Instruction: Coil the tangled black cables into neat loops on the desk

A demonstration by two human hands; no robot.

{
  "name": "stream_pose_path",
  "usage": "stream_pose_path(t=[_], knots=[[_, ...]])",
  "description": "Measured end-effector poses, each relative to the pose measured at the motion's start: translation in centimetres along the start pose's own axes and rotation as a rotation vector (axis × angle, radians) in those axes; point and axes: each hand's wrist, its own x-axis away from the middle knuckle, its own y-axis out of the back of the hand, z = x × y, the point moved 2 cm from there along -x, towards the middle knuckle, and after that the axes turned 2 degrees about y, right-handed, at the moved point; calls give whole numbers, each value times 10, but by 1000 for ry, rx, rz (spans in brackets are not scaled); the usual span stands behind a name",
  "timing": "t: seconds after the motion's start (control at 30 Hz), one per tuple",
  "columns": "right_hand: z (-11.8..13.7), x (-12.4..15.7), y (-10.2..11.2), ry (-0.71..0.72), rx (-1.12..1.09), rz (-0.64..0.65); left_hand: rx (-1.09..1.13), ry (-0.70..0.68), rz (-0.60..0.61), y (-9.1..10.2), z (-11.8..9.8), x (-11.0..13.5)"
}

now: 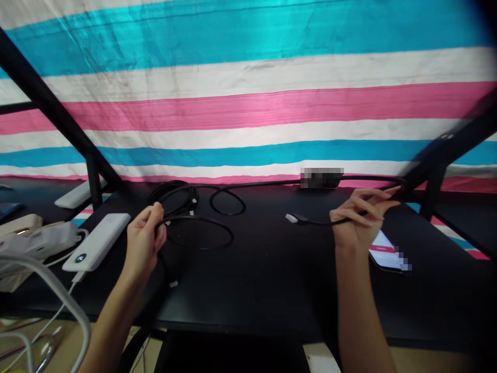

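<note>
At the left, my left hand [145, 238] is closed around a black cable [229, 233], which bows out to the right in a loop above the table. A pale plug end [173, 284] hangs below this hand. My right hand [359, 217] pinches another stretch of black cable [322, 224]; its connector [292, 218] points left, free of the fingers. From the back, a black cable [373, 177] leads from a dark box [330, 180], partly blurred out, towards the right hand. Coiled black cable [171, 191] lies behind my left hand.
A phone [384, 251] with a lit screen lies beneath my right wrist. Left of my left hand is a white power bank [101, 241] with a cable plugged in, beside a white power strip [50, 241]. Black frame bars [58, 114] slant at both sides before a striped sheet [248, 109].
</note>
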Motion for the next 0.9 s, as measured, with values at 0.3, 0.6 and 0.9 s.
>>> stream_pose_path(t=[0.3, 0.6, 0.9], knots=[[-2, -1, -9, 108, 970, 24, 127, 15, -87, 8, -6, 2], [-19, -2, 48, -162, 2161, 70, -274, -3, 170, -24, -23, 36], [-22, 9, 88, -511, 2276, 10, -252, -119, 358, -76, -50, 39]])
